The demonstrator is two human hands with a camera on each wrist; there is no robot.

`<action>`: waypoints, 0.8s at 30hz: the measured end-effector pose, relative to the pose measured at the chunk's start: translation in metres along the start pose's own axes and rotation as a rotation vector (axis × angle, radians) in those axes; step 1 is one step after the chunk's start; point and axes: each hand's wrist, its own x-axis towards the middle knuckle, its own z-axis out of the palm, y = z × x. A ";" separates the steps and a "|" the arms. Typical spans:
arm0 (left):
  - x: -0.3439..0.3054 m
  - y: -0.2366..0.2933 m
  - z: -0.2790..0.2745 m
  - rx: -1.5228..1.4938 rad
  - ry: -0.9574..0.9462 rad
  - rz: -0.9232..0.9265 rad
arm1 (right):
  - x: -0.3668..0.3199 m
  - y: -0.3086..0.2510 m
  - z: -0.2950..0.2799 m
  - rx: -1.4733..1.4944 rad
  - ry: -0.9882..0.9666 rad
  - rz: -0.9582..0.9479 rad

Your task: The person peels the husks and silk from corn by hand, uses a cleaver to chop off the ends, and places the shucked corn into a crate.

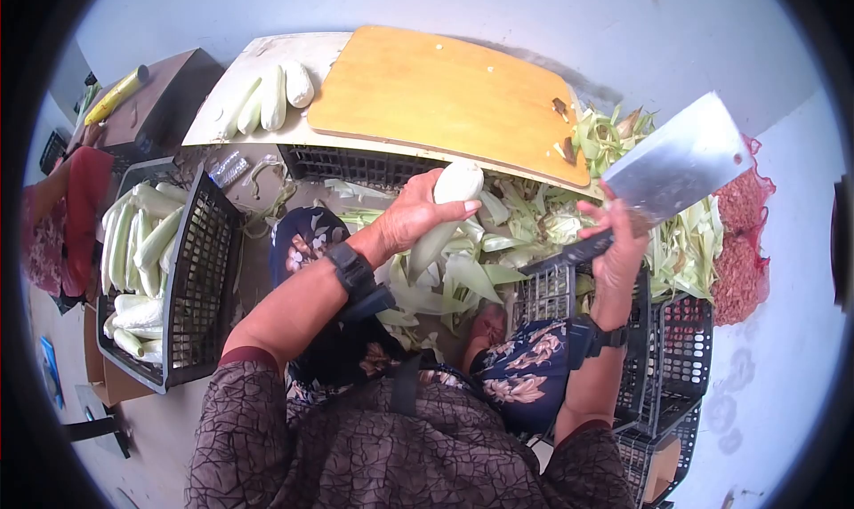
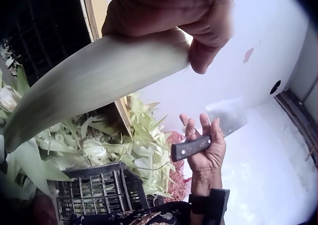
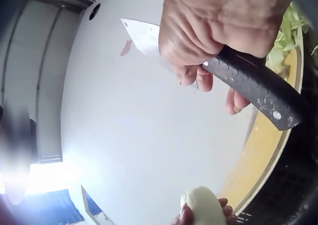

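In the head view the left hand [image 1: 411, 211] grips an ear of corn in its pale husk [image 1: 459, 182], its cut-looking end facing up and the husk trailing down below the palm. The left wrist view shows the husk [image 2: 99, 76] long and tapering, with the fingers and thumb around its thick end. To the right, the raised right hand [image 1: 618, 247] holds a wide cleaver [image 1: 680, 158] by its black handle [image 3: 253, 86], some fingers spread off the handle. The blade points up and away, apart from the corn.
A yellow board [image 1: 445, 91] lies on a pale table, with several peeled-looking ears [image 1: 273, 98] at its left. A black crate [image 1: 209, 269] of ears stands left. Loose husks [image 1: 463, 278] lie between the legs; stacked crates [image 1: 680, 358] and red mesh bags [image 1: 740, 242] are right. Another person's arm shows far left.
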 end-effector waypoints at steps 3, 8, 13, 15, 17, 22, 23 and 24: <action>0.002 -0.002 0.000 -0.013 -0.010 -0.037 | -0.004 0.011 0.005 -0.004 -0.035 0.157; 0.003 -0.006 0.000 -0.106 -0.007 -0.065 | -0.002 0.014 -0.001 -0.104 -0.028 0.216; 0.004 -0.009 -0.001 -0.073 0.023 0.030 | -0.012 0.012 0.012 -0.363 -0.066 -0.047; 0.002 -0.005 -0.002 -0.042 0.012 0.011 | -0.015 0.019 0.012 -0.462 -0.056 -0.121; 0.002 -0.002 0.000 -0.013 0.002 -0.002 | -0.020 0.022 0.012 -0.519 -0.002 -0.082; 0.003 0.000 0.000 0.153 -0.003 -0.002 | -0.032 0.027 0.027 -0.854 -0.126 -0.387; 0.002 0.001 0.000 0.155 -0.004 -0.005 | -0.035 0.026 0.031 -0.776 -0.185 -0.348; 0.001 0.003 0.001 0.152 -0.012 0.035 | -0.036 0.031 0.030 -0.849 -0.253 -0.411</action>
